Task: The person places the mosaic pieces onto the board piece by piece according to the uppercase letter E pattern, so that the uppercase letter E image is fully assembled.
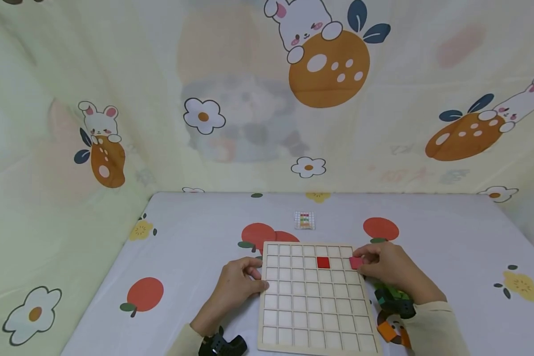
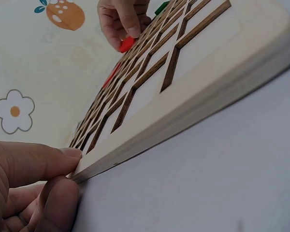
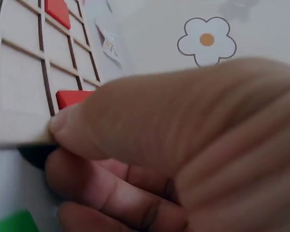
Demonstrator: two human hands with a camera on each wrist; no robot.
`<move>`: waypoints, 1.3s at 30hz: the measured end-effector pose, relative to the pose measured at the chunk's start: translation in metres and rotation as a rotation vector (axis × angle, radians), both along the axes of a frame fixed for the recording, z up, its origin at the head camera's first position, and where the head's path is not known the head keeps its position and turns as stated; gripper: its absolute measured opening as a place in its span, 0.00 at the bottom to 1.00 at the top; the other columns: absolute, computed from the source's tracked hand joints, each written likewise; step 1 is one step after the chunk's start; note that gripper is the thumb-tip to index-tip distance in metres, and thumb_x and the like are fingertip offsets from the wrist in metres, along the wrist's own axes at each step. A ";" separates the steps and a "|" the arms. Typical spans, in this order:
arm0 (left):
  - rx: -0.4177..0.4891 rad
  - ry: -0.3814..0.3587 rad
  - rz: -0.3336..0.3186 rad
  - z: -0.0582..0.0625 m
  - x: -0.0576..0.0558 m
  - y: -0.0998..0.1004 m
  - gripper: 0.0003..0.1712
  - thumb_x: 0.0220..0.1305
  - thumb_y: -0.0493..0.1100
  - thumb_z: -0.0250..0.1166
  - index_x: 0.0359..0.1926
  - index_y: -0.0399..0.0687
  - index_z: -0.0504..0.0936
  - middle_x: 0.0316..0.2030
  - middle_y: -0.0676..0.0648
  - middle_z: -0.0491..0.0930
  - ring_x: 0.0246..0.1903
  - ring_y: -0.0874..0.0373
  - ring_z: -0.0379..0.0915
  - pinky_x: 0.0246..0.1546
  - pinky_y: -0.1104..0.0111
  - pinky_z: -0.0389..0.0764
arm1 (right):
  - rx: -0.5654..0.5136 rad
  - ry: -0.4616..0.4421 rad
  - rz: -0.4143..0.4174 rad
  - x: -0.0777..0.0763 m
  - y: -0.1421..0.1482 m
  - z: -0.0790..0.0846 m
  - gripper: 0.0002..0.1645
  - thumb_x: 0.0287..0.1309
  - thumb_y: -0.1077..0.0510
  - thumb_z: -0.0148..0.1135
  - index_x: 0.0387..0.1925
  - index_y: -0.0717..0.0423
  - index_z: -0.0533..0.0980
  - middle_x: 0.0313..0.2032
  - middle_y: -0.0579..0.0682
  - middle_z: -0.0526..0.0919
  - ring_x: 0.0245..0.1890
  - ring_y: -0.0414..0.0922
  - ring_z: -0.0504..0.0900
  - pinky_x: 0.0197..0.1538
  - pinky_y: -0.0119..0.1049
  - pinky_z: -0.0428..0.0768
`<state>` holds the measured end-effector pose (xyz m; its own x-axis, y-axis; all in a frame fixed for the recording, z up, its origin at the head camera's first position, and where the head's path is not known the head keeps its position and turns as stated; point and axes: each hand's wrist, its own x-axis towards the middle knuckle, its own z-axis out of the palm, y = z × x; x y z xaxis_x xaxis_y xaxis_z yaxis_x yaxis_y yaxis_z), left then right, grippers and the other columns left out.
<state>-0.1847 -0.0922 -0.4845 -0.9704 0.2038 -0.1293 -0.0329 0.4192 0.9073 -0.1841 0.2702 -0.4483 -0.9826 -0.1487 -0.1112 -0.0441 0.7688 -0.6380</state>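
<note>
A pale wooden grid board [image 1: 314,303] with square cells lies on the table before me. My left hand [image 1: 233,284] holds its left edge, the thumb over the rim [image 2: 150,116] and a finger against the side. One red square tile [image 1: 323,262] sits in a cell of the second row from the far edge. At the board's right edge my right hand [image 1: 393,267] pinches another red tile [image 1: 355,263], which overlaps the last cell of that row. Close up in the right wrist view, the thumb covers part of this tile [image 3: 70,98].
Green pieces [image 1: 393,291] lie under my right wrist, and an orange block [image 1: 387,332] lies nearer me, right of the board. Beyond the far edge is a small printed card [image 1: 304,220]. A patterned curtain [image 1: 249,173] hangs behind the cloth-covered table [image 1: 196,232].
</note>
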 end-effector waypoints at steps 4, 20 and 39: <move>-0.002 -0.003 0.003 -0.001 0.000 0.000 0.26 0.52 0.31 0.79 0.54 0.35 0.84 0.30 0.50 0.81 0.21 0.61 0.76 0.21 0.72 0.79 | 0.021 -0.009 -0.001 0.000 -0.001 0.001 0.17 0.53 0.62 0.75 0.46 0.61 0.85 0.30 0.47 0.78 0.34 0.45 0.74 0.31 0.34 0.76; -0.009 0.016 0.001 -0.003 -0.001 0.000 0.27 0.52 0.32 0.79 0.54 0.33 0.84 0.29 0.50 0.81 0.21 0.62 0.76 0.21 0.73 0.79 | 0.089 0.000 -0.006 -0.002 -0.007 0.001 0.11 0.52 0.62 0.74 0.38 0.60 0.85 0.27 0.46 0.78 0.31 0.44 0.74 0.30 0.35 0.77; -0.008 0.017 0.003 -0.003 -0.001 -0.001 0.26 0.52 0.31 0.79 0.54 0.33 0.84 0.29 0.50 0.81 0.22 0.61 0.76 0.21 0.72 0.79 | -0.138 0.049 0.064 -0.013 -0.043 -0.004 0.16 0.54 0.60 0.76 0.46 0.60 0.86 0.31 0.45 0.83 0.34 0.44 0.79 0.35 0.32 0.80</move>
